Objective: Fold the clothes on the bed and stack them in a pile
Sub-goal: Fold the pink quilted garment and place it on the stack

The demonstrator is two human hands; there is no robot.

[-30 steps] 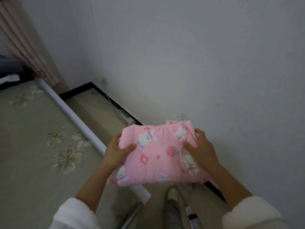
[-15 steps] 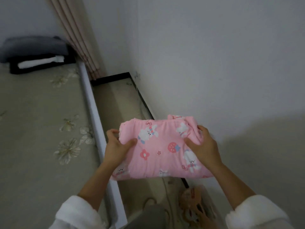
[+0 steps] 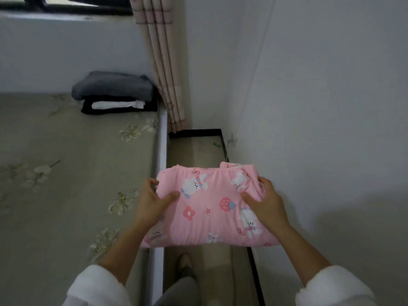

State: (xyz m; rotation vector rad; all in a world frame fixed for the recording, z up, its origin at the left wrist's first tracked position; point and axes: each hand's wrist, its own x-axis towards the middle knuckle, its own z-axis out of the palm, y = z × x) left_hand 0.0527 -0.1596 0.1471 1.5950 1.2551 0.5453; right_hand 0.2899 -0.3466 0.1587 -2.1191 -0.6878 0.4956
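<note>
Both hands grasp the folded pink garment [image 3: 209,208], left hand [image 3: 152,202] and right hand [image 3: 262,204] clamping opposite edges so the folds stay together in the air beside the bed [image 3: 66,184]. The pile [image 3: 114,93] waits near the curtain [image 3: 163,62].

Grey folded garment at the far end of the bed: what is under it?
Under the grey garment, black fabric shows around a white folded piece, all on the bed. Whether more pieces lie between them is hidden.
</note>
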